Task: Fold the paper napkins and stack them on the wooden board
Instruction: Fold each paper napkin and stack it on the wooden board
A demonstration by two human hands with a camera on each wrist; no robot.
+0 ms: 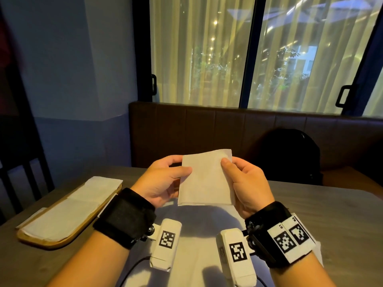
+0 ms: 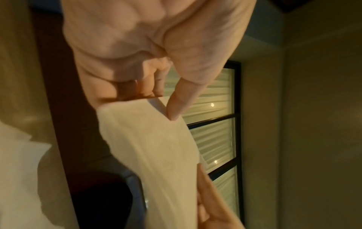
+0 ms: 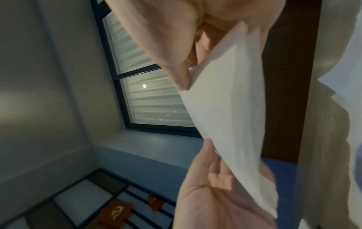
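Low in the head view, between the two forearms, a pale sheet lies spread on the table; whether it is one napkin or several I cannot tell. Just above it, at the centre of the frame, the folded napkin is held up off the table between both hands. The left hand pinches its left edge with the thumb on the front face, and the right hand pinches the right edge near the upper corner, its thumb also on the front. In the left wrist view the thumb presses the paper close to its edge, and the napkin bows gently between the two grips. It looks feather-light, limp and easy to crease or tear, so I would hold it at the edges and corners with a gentle pinch and keep it taut rather than tugging. Off to the lower left, well apart from the hands, the wooden board carries flat napkins already laid on it. Farther back, in the middle right, sits a brown bench with a dark bag, and the window fills the top.
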